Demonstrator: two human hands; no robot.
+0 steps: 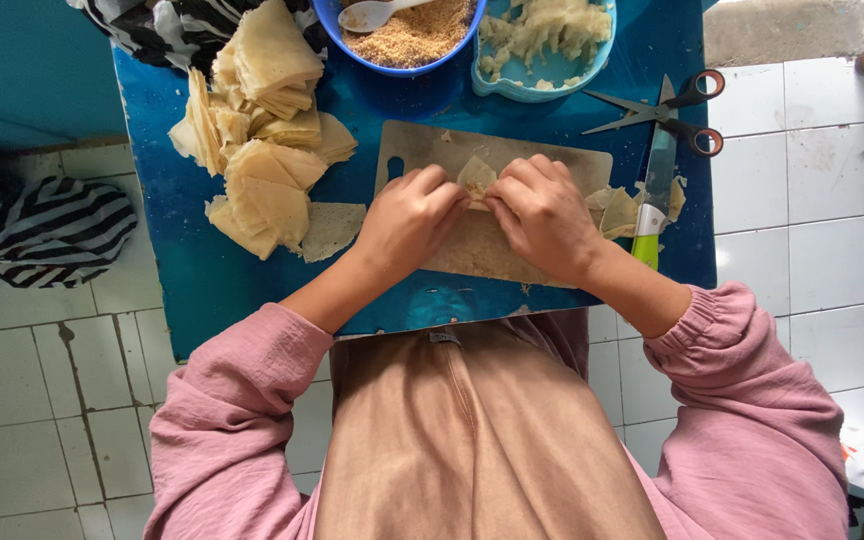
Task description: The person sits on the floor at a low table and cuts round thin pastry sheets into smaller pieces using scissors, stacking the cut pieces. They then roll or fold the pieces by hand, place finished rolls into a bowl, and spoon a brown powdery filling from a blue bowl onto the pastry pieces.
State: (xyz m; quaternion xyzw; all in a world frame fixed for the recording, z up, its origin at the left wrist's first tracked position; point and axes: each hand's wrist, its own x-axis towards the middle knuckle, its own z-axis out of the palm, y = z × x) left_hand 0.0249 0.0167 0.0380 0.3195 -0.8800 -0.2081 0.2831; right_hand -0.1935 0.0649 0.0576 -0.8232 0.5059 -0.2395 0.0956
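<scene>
Your left hand (407,215) and right hand (542,212) pinch one small folded wrapper (475,178) between their fingertips, just above the cutting board (492,250) on the blue tabletop (192,270). It looks thin, light, limp and easily torn, so grip the folded edges gently, near the corners. More folded wrappers (262,150) sit well left of your left hand; a knife (654,190) lies just right of your right hand.

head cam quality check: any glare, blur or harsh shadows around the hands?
Head view: even, soft daylight; both the left hand and right hand sharp, no motion blur; only faint shadows on the cutting board; white floor tiles bright, near overexposed; slight wide-angle bending at edges.
</scene>
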